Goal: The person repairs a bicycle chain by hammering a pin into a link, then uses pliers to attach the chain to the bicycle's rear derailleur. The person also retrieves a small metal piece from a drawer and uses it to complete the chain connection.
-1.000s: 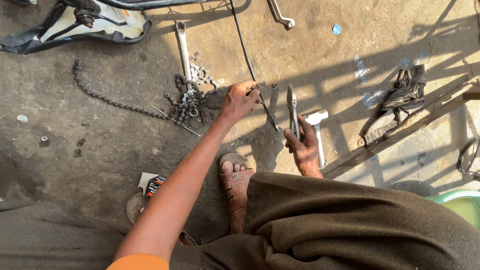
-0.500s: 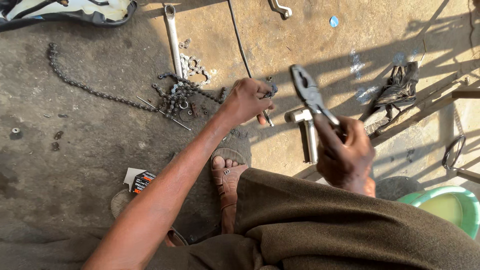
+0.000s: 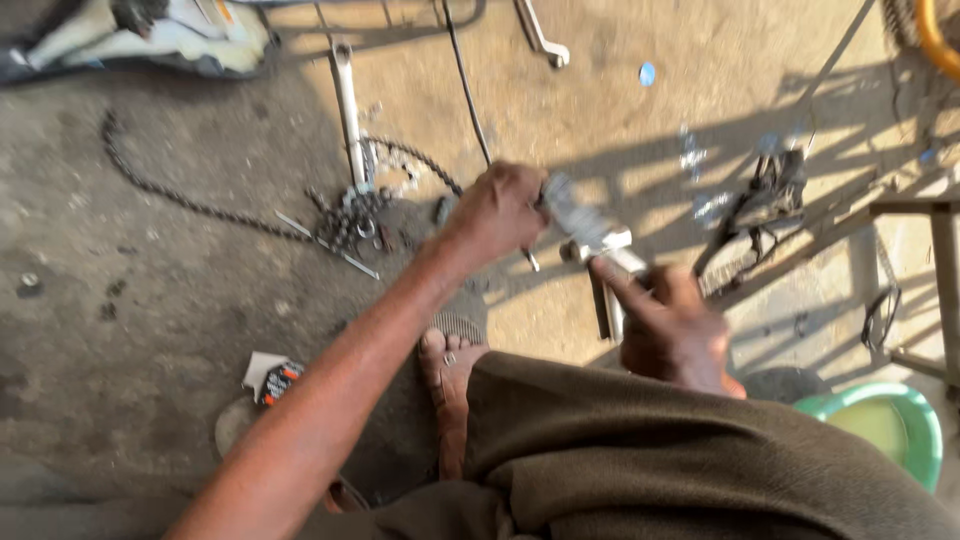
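Note:
My left hand [image 3: 498,212] is closed around a thin metal rod that pokes out below its fingers. My right hand [image 3: 668,325] grips a pair of metal pliers [image 3: 583,224], blurred by motion, whose jaws reach up to the left hand. Under the pliers lies a hammer [image 3: 604,283] on the ground. My bare foot [image 3: 448,385] rests on the dirt below the left hand, beside my brown-clad knee [image 3: 640,450].
A bicycle chain [image 3: 190,195] trails across the ground to a pile of small metal parts [image 3: 352,222]. A long wrench [image 3: 346,105] lies above them. A green basin [image 3: 890,425] stands at the lower right, a metal frame [image 3: 905,215] at the right.
My right hand swung the pliers from pointing upward over to the left hand, so their jaws now meet it. The view moved closer.

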